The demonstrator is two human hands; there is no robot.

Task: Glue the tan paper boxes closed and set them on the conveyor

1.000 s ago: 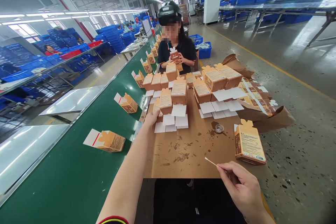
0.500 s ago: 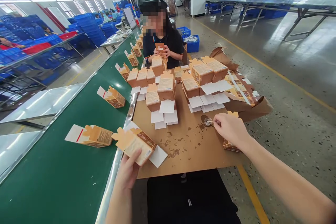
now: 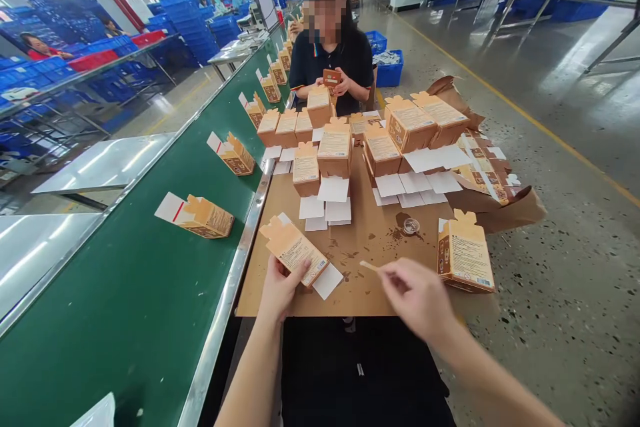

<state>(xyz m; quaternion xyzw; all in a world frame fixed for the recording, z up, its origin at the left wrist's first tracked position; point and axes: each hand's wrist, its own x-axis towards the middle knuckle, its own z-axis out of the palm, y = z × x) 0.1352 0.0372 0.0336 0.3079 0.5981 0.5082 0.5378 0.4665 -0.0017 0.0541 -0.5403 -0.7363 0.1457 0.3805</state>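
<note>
My left hand (image 3: 284,285) is closed on a tan-and-brown paper carton (image 3: 296,250), thumb across its printed face. The carton tilts over the table's near left part, its flaps open and a white flap pointing toward the lower right. Between the fingertips of my right hand (image 3: 417,293) is a thin pale stick (image 3: 369,266), its tip pointing left toward the carton but apart from it. This hand is slightly blurred. Beyond it, a small clear round dish (image 3: 411,226) sits among dark wet spots. Another carton (image 3: 467,257) stands to the right of my right hand.
Stacked cartons (image 3: 334,153) with white flaps fill the far half of the cardboard-covered table (image 3: 280,197). A green conveyor (image 3: 145,293) with a metal edge runs along the left, carrying spaced cartons (image 3: 210,217). A co-worker (image 3: 327,47) sits opposite, holding a brown piece.
My right hand has drawn back from the dish, toward me and leftward, with the stick. My left hand has brought its carton from the conveyor's edge over the table. The camera view has shifted.
</note>
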